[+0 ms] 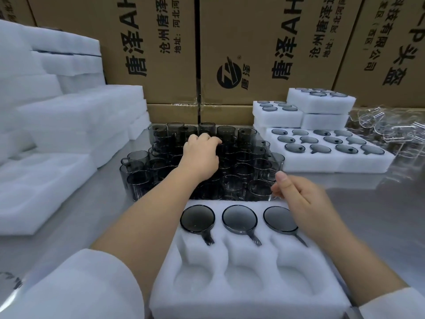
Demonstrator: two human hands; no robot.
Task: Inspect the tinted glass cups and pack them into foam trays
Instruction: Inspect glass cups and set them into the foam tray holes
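Stacks of empty foam trays (57, 125) fill the left of the frame on a steel table (379, 215). At centre stands a crowded cluster of tinted glass cups (243, 166), upright, handles turned various ways. The left hand (202, 155) reaches into the cluster's far rows, knuckles up, fingers curled down round one cup's rim. At bottom centre, just in front of the cluster, lies a foam tray (248, 302). Three packed cups (239, 218) sit in its far row of pockets, mouths up, handles in the slots pointing toward the lower right. The right hand (301, 199) hovers over the tray's far right corner, thumb raised, fingers curled beside the nearest cups; whether it grasps anything I cannot tell. To the right sit filled trays (333, 166), with smaller ones stacked behind. Clear glassware (391, 127) lies at the far right. Printed cartons (253, 42) line the back.
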